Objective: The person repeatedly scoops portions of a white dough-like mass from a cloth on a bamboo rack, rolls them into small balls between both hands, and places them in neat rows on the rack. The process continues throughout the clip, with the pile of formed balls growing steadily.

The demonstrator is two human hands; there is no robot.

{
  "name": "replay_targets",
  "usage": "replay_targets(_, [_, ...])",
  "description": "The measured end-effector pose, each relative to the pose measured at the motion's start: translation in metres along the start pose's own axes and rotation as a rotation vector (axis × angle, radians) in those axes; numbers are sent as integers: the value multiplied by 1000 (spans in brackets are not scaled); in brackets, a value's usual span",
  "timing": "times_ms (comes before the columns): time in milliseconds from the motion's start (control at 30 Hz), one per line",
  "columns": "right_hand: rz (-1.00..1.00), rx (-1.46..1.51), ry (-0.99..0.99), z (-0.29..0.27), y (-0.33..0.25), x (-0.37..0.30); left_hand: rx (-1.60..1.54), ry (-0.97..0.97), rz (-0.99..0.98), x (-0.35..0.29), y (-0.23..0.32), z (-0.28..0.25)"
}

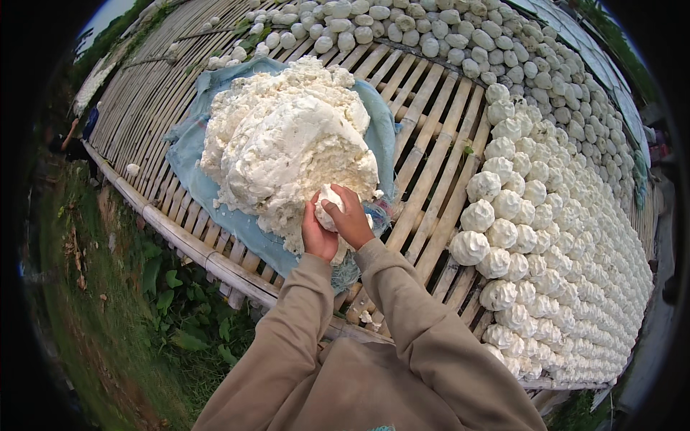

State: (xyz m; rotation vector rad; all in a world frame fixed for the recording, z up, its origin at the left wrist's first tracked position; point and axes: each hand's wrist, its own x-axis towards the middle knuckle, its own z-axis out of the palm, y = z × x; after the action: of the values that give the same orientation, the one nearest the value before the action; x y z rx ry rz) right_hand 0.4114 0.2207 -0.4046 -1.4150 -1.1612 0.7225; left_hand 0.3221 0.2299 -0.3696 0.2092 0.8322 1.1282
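As L hand (pixel 317 235) & R hand (pixel 352 219) cup a white lump (pixel 328 195), near side of the pile (pixel 287 136), it's prob. shaping. Next move likely needs even pressing.

Open-air setting, soft daylight. Raised platform (pixel 147 93) of pale bamboo slats, dark gaps between many of them. Thick round bamboo pole (pixel 180 238) along platform's left edge, slanting toward bottom middle. Below pole, grass (pixel 86 309), broad-leaved green plants (pixel 171 281), patches of brown soil (pixel 109 201). Pale sheeting (pixel 571 30) along upper right. Sliver of pale sky (pixel 106 16) at upper left, greenery (pixel 134 17) beside it.
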Motion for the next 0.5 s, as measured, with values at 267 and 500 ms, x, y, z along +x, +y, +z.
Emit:
replay_targets(267, [12,-258,45,-18,-91,23,-103,-27,35,-27,6,-17])
replay_targets(500, [19,-436,-189,-11,-100,-15,40,-90,170,-27,-7,-48])
